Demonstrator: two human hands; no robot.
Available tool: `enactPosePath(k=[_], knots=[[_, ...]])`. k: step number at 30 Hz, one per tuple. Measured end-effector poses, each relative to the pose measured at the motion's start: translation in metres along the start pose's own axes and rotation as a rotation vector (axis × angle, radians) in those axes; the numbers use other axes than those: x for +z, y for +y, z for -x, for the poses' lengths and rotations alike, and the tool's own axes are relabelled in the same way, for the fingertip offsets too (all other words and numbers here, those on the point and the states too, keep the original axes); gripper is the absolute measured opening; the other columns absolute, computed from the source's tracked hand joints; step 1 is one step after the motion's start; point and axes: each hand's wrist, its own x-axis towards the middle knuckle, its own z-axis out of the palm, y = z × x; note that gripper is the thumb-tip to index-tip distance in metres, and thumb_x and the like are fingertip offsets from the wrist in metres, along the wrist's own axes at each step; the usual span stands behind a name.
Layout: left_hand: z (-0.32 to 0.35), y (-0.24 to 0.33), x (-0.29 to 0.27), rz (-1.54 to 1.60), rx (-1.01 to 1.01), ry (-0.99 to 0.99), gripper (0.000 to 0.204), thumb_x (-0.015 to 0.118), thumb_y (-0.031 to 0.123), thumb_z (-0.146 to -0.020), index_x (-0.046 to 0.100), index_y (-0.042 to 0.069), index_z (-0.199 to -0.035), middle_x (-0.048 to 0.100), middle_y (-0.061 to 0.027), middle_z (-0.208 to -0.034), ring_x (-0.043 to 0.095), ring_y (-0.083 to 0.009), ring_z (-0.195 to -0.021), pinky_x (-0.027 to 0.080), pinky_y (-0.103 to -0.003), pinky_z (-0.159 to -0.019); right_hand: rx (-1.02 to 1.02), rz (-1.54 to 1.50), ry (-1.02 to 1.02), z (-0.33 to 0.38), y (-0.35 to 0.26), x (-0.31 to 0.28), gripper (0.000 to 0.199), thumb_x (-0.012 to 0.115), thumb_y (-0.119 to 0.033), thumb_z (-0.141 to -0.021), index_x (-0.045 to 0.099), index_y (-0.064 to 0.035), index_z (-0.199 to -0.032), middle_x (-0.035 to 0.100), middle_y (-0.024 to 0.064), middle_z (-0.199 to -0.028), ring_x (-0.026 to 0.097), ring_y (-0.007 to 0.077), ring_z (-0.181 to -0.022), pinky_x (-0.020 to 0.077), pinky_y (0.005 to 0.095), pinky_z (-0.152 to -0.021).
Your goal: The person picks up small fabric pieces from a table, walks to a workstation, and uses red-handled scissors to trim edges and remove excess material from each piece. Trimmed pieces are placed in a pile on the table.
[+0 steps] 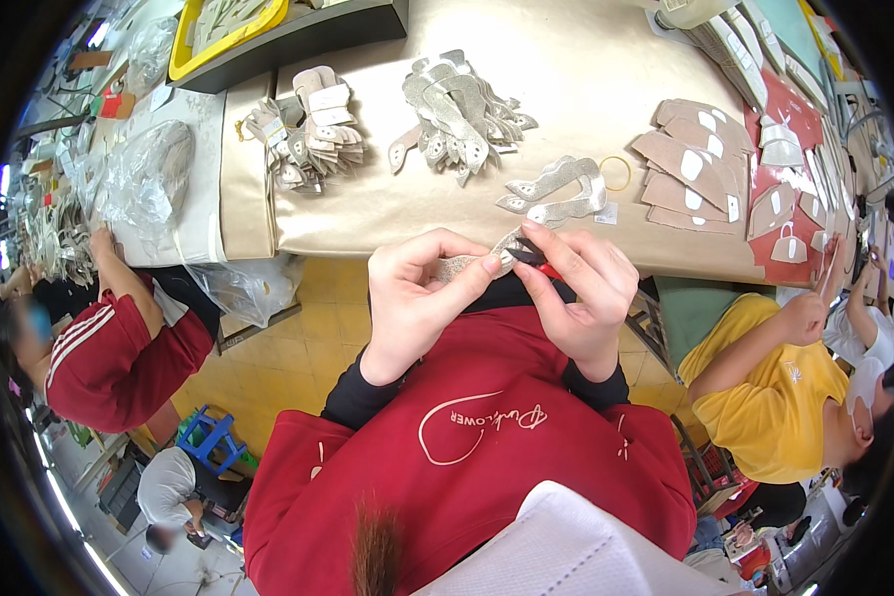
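Observation:
My left hand (419, 293) pinches a glittery silver shoe-upper strap (454, 266) between thumb and fingers, in front of my chest at the table's near edge. In my right hand (588, 288) is a small black-and-red tool (530, 255) that looks like thread snips. Its dark tip lies against the strap, whose far end my right fingertips also touch. Most of the tool is hidden by my fingers. Just beyond the right hand lie loose U-shaped silver straps (556, 189), and farther off sits a pile of similar silver straps (459, 111).
Bundled beige and silver pieces (313, 129) lie at left on the brown-covered table (368, 214). A yellow tray (182, 45) in a black box stands far left. A rubber band (616, 173) and flat tan pieces (695, 159) lie right. Co-workers sit on both sides.

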Motion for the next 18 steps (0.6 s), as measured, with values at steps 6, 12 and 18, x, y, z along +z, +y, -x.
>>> enactPosePath(k=[6, 12, 18], knots=[[-0.0003, 0.0019, -0.0010, -0.054, 0.019, -0.018, 0.007, 0.074, 0.005, -0.084, 0.073, -0.001, -0.088, 0.068, 0.0023, -0.072, 0.045, 0.0044, -0.054, 0.028, -0.015, -0.044, 0.012, 0.004, 0.003, 0.0001, 0.0000, 0.0015, 0.040, 0.080, -0.004, -0.066, 0.075, -0.0061, -0.106, 0.066, 0.0056, -0.076, 0.059, 0.0178, -0.061, 0.0443, 0.0290, -0.056], [-0.0021, 0.0033, -0.0012, 0.070, -0.020, -0.036, 0.007, 0.072, 0.003, -0.087, 0.072, -0.003, -0.090, 0.070, -0.0021, -0.077, 0.050, 0.0012, -0.059, 0.033, -0.016, -0.048, -0.018, -0.023, 0.063, 0.0001, 0.0023, 0.0077, 0.040, 0.082, -0.009, -0.066, 0.075, -0.0104, -0.106, 0.063, 0.0027, -0.073, 0.055, 0.0176, -0.055, 0.0419, 0.0295, -0.050], [-0.0053, 0.0031, -0.0089, 0.341, -0.124, -0.139, 0.005, 0.069, 0.001, -0.088, 0.070, -0.004, -0.090, 0.069, -0.0046, -0.078, 0.053, -0.0022, -0.061, 0.038, -0.018, -0.051, -0.034, -0.057, 0.049, -0.0008, 0.0023, 0.0067, 0.041, 0.083, -0.009, -0.066, 0.075, -0.0100, -0.106, 0.062, 0.0028, -0.073, 0.053, 0.0170, -0.054, 0.0412, 0.0291, -0.050]])
